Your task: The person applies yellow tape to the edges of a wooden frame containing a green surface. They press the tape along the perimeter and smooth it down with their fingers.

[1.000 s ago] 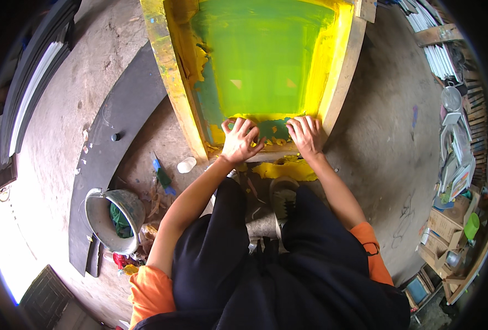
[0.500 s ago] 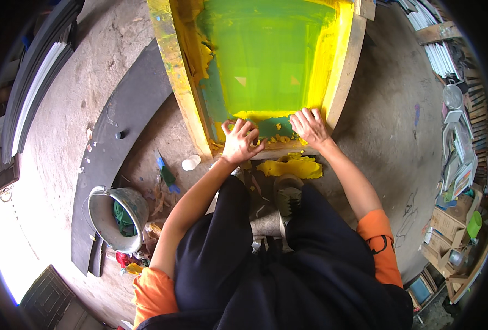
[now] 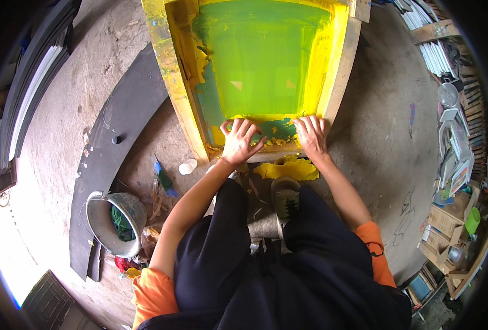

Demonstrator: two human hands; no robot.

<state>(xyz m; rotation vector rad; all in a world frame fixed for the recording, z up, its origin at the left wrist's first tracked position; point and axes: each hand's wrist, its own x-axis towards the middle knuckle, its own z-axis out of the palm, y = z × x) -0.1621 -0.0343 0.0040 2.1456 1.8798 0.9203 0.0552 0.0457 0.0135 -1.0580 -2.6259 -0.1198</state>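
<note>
A wooden-framed printing screen (image 3: 173, 82) has green mesh (image 3: 255, 60) edged with bright yellow film or tape. My left hand (image 3: 239, 142) rests over its near left part, fingers bent and apart, thumb spread away from them. Its fingertips touch the near edge of the yellow border. My right hand (image 3: 311, 137) is at the near right corner, fingers drawn together on the yellow film (image 3: 312, 71); the fingertips' exact grip is partly hidden. Torn yellow bits lie on the strip between my hands. A crumpled yellow sheet (image 3: 288, 169) lies below the frame, by my shoe.
To the left, a grey bucket (image 3: 138, 214) holding dark green cloth stands beside a long black board (image 3: 103, 148). A white cup (image 3: 188, 166) and a blue-and-green tool (image 3: 163, 177) lie nearby. Cardboard boxes (image 3: 446, 217) and stacked items line the right side.
My right hand has straightened its fingers somewhat and lowered slightly on the frame's near corner. My left hand stays almost in place. The whole view has shifted slightly.
</note>
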